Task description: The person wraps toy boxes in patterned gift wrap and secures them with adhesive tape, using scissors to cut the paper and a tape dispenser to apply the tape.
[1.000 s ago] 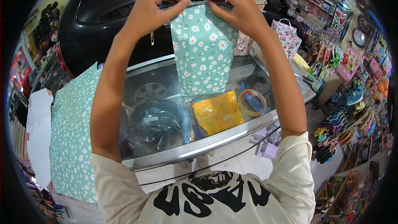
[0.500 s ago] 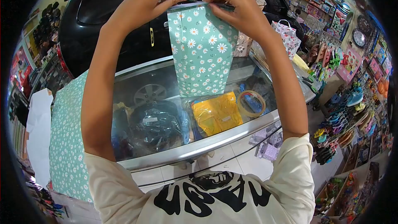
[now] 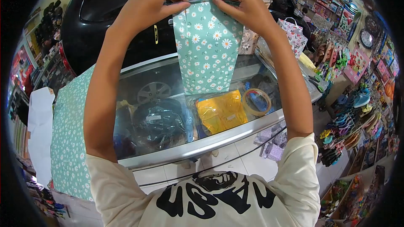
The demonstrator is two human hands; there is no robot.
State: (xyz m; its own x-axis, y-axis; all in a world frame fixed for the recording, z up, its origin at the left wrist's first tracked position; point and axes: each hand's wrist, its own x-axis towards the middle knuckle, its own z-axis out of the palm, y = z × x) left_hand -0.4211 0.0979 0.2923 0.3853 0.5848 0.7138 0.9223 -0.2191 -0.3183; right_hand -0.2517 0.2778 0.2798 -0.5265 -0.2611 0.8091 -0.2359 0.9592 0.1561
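Note:
A green paper bag with white daisies hangs upright above the glass counter, its bottom close to the glass. My left hand pinches the left part of its top edge between thumb and fingers. On the right part of the same edge, my right hand pinches in the same way. Under the bag, a yellow plastic-wrapped packet shows by the counter front, and a roll of tape lies to its right.
A glass display counter with a metal rim spans the front. Daisy wrapping paper covers its left end. Scissors lie at the right. Behind stand a floral bag, a white flowered bag and a black car.
The bag has risen slightly at its bottom. Its top edge looks flatter, with less of the white inside showing. Both hands keep their pinch on the edge.

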